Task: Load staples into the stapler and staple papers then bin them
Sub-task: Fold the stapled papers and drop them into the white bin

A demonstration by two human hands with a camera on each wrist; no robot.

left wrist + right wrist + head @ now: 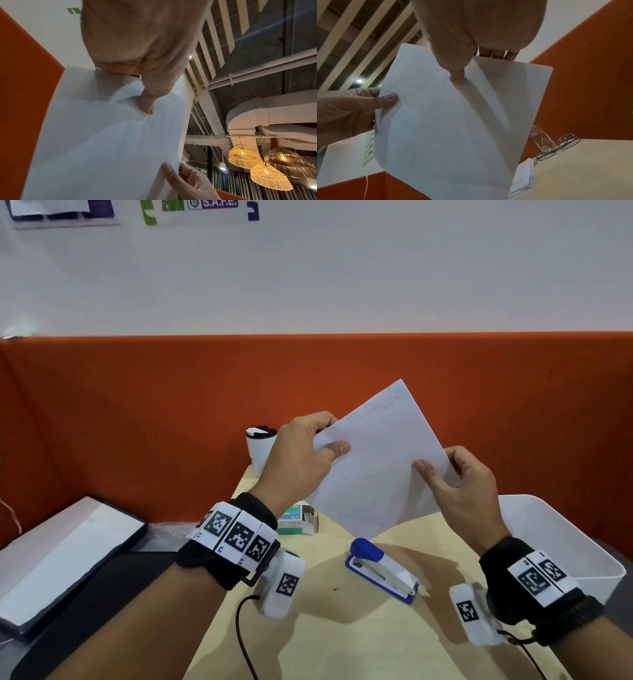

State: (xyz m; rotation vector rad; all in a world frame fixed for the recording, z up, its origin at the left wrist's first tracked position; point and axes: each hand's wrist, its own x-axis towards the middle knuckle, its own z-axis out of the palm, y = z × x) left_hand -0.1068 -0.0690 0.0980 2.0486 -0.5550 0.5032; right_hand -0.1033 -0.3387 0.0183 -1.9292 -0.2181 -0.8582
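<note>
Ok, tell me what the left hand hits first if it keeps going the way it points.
The left hand, pinching the papers, points up and away; past them, probably the orange partition, though depth is unclear.

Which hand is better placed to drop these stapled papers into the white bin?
Right, probably. The right hand pinches the papers on the side nearest the white bin, at the table's right. The left hand would have to cross over.

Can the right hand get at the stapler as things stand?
Probably not right away: the right hand and the left hand both pinch the papers above the table. The stapler lies uncovered just below, so the path looks free once it lets go.
</note>
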